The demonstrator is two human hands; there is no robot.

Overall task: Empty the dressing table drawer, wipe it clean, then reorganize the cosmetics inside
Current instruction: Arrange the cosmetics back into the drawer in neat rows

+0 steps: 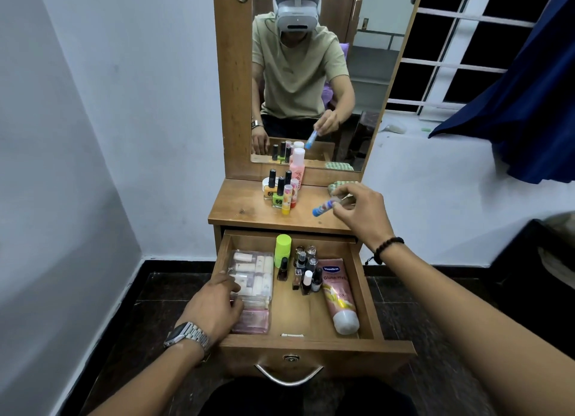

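The wooden drawer [368,294] of the dressing table is pulled out. Inside lie a clear plastic box [253,278] of small pale items at the left, a green roll-on bottle [282,250], several little nail polish bottles [306,274] and a pink Vaseline tube [337,294] at the right. My left hand [214,308] rests on the clear box, fingers curled over its near part. My right hand [361,208] pinches a small blue stick [323,207] above the tabletop [242,211]. Several polish bottles and a pink bottle [297,166] stand on the tabletop by the mirror.
A green checked cloth [337,187] lies at the tabletop's back right, partly behind my right hand. The mirror [311,73] rises behind. A white wall is at the left, a dark blue curtain [513,104] and a window at the right. A small white stick [292,335] lies at the drawer's front.
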